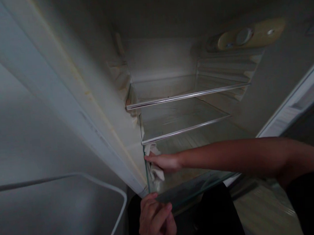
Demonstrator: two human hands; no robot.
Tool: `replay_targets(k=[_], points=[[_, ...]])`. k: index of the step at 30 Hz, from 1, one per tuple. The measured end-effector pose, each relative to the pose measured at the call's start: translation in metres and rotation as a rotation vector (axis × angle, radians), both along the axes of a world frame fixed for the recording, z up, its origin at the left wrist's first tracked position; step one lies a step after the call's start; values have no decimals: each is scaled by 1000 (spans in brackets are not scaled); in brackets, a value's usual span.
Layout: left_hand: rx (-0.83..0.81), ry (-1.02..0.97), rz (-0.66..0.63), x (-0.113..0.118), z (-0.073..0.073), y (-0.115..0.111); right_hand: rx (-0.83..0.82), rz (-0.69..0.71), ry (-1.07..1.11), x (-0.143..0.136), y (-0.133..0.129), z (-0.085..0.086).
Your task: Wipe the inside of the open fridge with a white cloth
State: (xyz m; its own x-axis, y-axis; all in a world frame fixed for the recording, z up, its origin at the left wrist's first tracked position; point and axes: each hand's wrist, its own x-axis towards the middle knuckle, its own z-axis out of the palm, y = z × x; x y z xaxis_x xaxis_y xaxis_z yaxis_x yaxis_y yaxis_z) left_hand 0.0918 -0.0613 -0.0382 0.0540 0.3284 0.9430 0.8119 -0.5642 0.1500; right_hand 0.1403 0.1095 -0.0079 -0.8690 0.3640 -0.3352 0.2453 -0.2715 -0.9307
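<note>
Cloth [158, 174] in right hand [166, 162] hugs glass shelf's [183, 183] left edge

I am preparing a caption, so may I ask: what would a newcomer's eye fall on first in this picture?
Probably the bare forearm, reaching in from the right, whose right hand holds a pale cloth at the left edge of the low glass shelf. The left hand is at that shelf's near left corner. Above, two shiny strips cross the dim interior, and a yellowed panel sits high on the right wall.

pale cloth [158, 173] in right hand [166, 162]
</note>
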Motion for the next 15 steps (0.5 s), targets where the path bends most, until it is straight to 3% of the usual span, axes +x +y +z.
replay_targets(k=[3, 6, 11, 15], points=[[29, 15, 7, -2, 1, 1, -182, 417, -250, 23, -20, 1], [26, 22, 24, -4, -7, 2, -77, 681, -255, 36, -30, 8], [207, -54, 119, -3, -29, 5, 53, 728, -223, 37, -31, 22], [136, -74, 45, -2, -31, 6, 20, 738, -356, 47, -17, 19]])
